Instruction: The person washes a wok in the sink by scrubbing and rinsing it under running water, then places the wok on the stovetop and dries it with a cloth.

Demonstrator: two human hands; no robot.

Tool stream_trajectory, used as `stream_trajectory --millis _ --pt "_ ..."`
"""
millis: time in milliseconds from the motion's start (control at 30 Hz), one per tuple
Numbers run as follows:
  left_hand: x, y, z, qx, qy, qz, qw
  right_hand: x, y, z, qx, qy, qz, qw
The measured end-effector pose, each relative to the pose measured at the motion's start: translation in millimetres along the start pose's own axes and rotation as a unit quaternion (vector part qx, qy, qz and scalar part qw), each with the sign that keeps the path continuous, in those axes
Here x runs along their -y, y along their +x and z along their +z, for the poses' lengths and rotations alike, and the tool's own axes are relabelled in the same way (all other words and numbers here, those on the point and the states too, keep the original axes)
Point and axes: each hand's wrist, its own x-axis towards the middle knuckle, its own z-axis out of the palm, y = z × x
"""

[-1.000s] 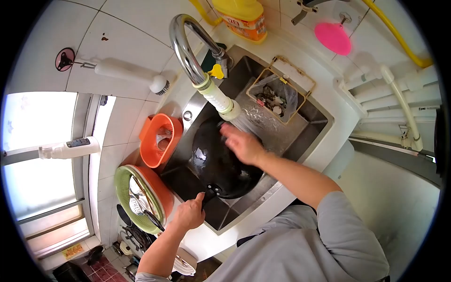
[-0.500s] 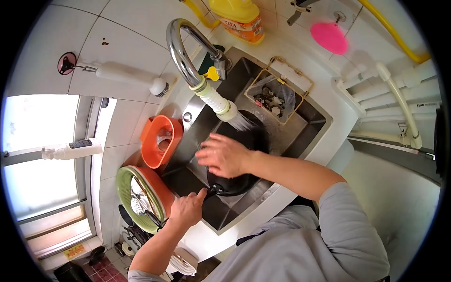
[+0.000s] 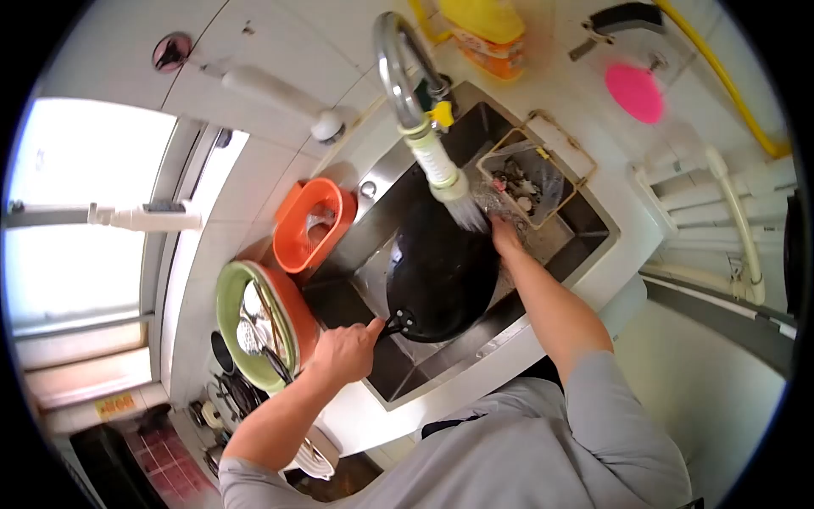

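A black wok is tilted in the metal sink, under water running from the faucet. Its handle points toward the lower left, and my left hand is wrapped round it. At the wok's far right rim is my right hand, beside the falling water. The fingers of that hand are mostly hidden behind the rim and the splash, so their grip cannot be made out.
A wire rack with a bag of scraps hangs in the sink's far corner. Left of the sink are an orange basket and a green basket of utensils. A yellow bottle stands behind.
My right hand has moved from over the wok to its far right rim. My left hand has kept hold of the handle. The whole view has shifted and turned somewhat.
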Motion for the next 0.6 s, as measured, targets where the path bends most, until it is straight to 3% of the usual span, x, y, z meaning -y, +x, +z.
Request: stream_trajectory --millis 33,133,233,300,367,433,533,600 --pt "-1.6 1.5 -5.3 0.001 -0.001 0.001 1.000 14.4 -9.8 -4.4 0.017 0.021 -0.058 0.998" --pt "-0.5 3.3 -12.0 0.013 -0.006 0.007 1.000 80.3 -60.4 8.8 0.081 -0.148 -0.310 0.936" --pt "-0.9 5.6 -16.8 0.013 0.004 0.011 1.000 98.8 -96.3 32.7 0.171 -0.107 -0.431 0.879" --pt "-1.4 6.4 -18.7 0.008 0.007 0.006 1.000 108.7 -121.7 41.2 0.147 -0.266 -0.582 0.754" --pt "0.7 6.9 -18.5 -0.019 -0.001 0.017 1.000 99.0 -148.7 47.0 0.190 -0.319 -0.627 0.685" --pt "1.9 7.3 -20.5 -0.019 -0.009 0.019 1.000 86.8 -171.8 39.0 0.229 -0.337 -0.635 0.656" --pt "7.0 8.0 -21.4 0.004 -0.028 0.007 1.000 55.9 -174.3 15.9 0.204 -0.323 -0.661 0.646" --pt "10.2 11.5 -16.5 0.004 -0.040 0.010 0.999 56.6 -161.0 11.9 0.190 -0.309 -0.651 0.667"
